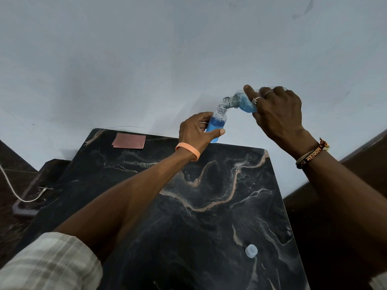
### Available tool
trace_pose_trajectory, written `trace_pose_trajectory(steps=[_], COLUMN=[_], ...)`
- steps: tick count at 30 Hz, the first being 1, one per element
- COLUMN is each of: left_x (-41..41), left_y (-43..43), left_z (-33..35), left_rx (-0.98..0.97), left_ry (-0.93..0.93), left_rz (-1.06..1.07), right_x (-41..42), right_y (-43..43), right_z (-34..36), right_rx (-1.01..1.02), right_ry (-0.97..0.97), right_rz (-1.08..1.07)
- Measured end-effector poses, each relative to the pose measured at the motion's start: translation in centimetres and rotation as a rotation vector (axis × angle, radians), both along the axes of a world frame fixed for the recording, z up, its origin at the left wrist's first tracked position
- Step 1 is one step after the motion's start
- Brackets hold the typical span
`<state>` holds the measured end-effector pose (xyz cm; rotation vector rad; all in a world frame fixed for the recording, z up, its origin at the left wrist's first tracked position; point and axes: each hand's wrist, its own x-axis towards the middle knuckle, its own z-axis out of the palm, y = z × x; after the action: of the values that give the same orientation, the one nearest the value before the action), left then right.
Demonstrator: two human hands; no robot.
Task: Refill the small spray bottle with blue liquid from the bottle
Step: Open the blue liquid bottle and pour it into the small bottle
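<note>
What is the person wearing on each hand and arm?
By the left hand, a peach wristband; higher up, a pale checked sleeve. On the right hand, two silver rings; at its wrist, a dark band with orange lettering and thread bracelets.

One camera sits on the person's head, looking forward and down. The table (209, 227) lies close at 6 o'clock, the wall (146, 59) at 12 o'clock. The left hand (195, 132) shows mid-picture, the right hand (276, 110) at 2 o'clock.
</note>
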<state>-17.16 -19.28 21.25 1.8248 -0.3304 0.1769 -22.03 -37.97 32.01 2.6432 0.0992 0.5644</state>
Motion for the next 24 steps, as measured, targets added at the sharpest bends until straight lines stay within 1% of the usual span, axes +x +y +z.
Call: trace_pose_trajectory(steps=[24], left_x=[0.65], left_y=[-0.25], left_z=[-0.82], left_rx=[-0.005], left_ry=[-0.045], left_rz=[-0.008], right_x=[-0.01], right_y=[0.02], right_z=[0.03], right_rx=[0.002], right_ry=[0.003], right_rz=[-0.003])
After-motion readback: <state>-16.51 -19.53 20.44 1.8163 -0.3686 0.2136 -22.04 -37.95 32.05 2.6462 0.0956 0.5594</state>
